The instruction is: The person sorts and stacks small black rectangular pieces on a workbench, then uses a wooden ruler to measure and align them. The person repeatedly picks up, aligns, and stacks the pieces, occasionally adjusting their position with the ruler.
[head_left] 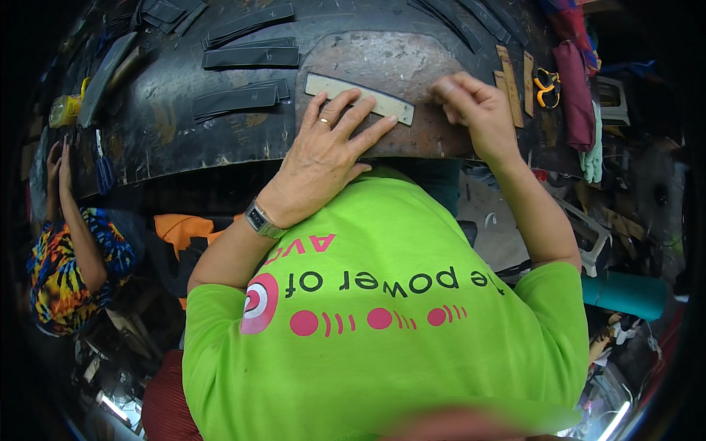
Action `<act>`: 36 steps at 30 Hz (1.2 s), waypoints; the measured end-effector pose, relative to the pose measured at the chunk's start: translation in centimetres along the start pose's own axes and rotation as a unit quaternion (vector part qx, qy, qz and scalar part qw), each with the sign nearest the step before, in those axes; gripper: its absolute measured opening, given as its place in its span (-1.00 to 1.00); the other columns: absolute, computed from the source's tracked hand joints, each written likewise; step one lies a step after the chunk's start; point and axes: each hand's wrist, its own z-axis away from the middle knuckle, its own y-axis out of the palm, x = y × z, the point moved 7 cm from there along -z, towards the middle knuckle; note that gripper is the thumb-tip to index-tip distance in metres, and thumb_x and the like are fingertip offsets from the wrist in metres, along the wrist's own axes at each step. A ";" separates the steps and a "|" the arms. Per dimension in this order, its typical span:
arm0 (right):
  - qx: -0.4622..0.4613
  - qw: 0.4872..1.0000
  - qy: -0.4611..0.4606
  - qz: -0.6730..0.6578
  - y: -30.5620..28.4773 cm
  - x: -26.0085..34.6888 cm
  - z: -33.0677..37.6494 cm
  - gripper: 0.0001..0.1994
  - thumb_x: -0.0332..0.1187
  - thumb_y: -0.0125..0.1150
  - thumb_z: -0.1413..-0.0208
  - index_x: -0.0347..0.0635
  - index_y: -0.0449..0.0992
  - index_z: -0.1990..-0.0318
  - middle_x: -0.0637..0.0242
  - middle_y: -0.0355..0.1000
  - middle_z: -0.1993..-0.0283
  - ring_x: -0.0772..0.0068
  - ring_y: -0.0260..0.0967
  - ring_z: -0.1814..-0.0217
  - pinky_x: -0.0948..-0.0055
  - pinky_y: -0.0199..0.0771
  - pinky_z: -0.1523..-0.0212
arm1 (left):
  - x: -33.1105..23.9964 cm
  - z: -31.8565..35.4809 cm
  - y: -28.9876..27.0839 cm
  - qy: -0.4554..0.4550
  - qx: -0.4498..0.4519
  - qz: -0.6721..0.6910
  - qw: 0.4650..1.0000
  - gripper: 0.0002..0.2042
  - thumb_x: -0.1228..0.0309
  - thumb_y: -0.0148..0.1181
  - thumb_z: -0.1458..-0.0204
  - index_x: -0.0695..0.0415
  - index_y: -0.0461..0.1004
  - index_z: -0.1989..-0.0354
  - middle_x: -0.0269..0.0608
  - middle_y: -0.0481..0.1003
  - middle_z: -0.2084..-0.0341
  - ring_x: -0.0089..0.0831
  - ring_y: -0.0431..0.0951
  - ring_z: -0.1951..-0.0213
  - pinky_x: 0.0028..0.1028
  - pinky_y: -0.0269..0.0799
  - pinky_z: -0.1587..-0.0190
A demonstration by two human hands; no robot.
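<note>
My left hand (312,165) lies with its fingers spread, pressing a pale, narrow, slightly curved strip (399,109) down on a worn brown patch (368,50) of the dark worktable. A thin dark border shows along the strip's edges; whether another piece lies beneath it I cannot tell. To the right of the strip, my right hand (478,110) hovers apart from it, fingers curled and pinched together. Whatever those fingers may hold is hidden. Left of the patch sit stacks of dark strips (250,57), with another dark stack (239,101) nearer to me.
Orange-handled scissors (547,88) and wooden strips (509,84) lie at the right, beside a rolled maroon cloth (573,95). More dark strips (448,22) are at the back. Blue-handled scissors (104,165) rest at the left edge, near another person's hands (60,165).
</note>
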 end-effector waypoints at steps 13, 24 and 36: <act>0.048 0.986 -0.130 -0.088 1.2 1.2 1.6 -0.81 -0.46 0.02 -0.40 -0.33 0.44 -0.07 0.21 0.50 0.04 0.36 0.57 -0.01 0.43 0.57 -0.06 | -0.4 -0.3 -0.2 0.006 -0.014 -0.025 1.000 -0.24 0.38 0.40 0.09 -0.07 0.27 -0.38 -0.09 0.28 -0.25 -0.10 0.19 -0.35 0.04 0.03 -0.40; 0.035 0.991 -0.122 0.051 2.5 1.5 1.1 -0.84 -0.56 0.11 -0.32 -0.31 0.44 -0.01 0.15 0.55 0.10 0.37 0.56 0.15 0.43 0.57 0.09 | -0.3 -0.3 0.1 -0.008 -0.011 -0.023 1.000 -0.20 0.39 0.43 0.11 -0.15 0.25 -0.40 -0.12 0.24 -0.28 -0.09 0.15 -0.39 0.06 0.03 -0.44; 0.016 0.776 -0.503 0.380 7.2 5.7 4.5 -0.74 -0.61 0.18 -0.01 -0.28 0.44 0.10 0.09 0.49 0.25 0.03 0.52 0.26 0.23 0.56 0.26 | -0.4 -0.4 -0.3 0.002 -0.036 -0.006 0.999 -0.33 0.41 0.36 0.06 -0.06 0.33 -0.32 -0.09 0.31 -0.22 -0.09 0.21 -0.33 0.05 0.06 -0.39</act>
